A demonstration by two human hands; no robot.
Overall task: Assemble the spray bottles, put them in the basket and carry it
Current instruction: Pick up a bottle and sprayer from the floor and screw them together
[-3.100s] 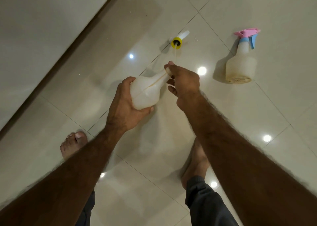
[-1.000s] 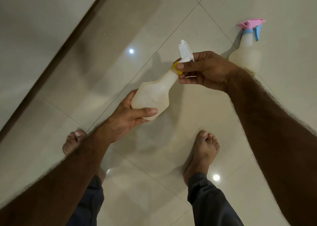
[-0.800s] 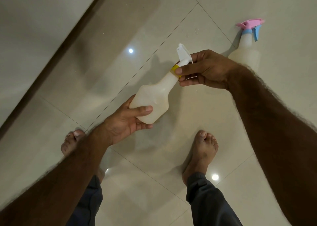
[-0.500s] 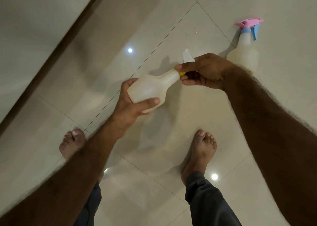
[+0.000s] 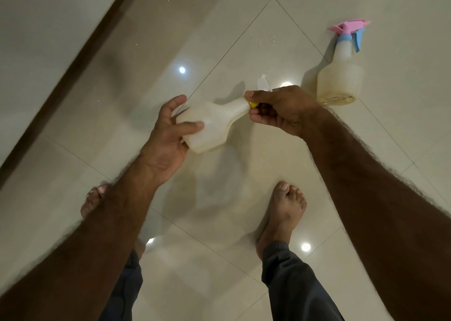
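Observation:
A translucent white spray bottle (image 5: 214, 123) lies nearly level in the air between my hands. My left hand (image 5: 168, 135) cups its base loosely, thumb on the body and fingers spread. My right hand (image 5: 280, 111) is closed around the yellow collar (image 5: 253, 105) at the neck, and the white trigger head (image 5: 263, 83) sticks up behind my fingers. A second bottle (image 5: 340, 77) with a pink and blue spray head (image 5: 349, 29) stands on the floor at the upper right. No basket is in view.
I stand barefoot on glossy cream floor tiles (image 5: 219, 28), my left foot (image 5: 94, 198) and right foot (image 5: 283, 211) below my hands. A dark skirting strip (image 5: 73, 67) runs diagonally along the wall at the left.
The bottle has tipped from slanting upward to almost level and dropped lower. My left fingers have loosened and spread on its base. My right hand stays on the collar.

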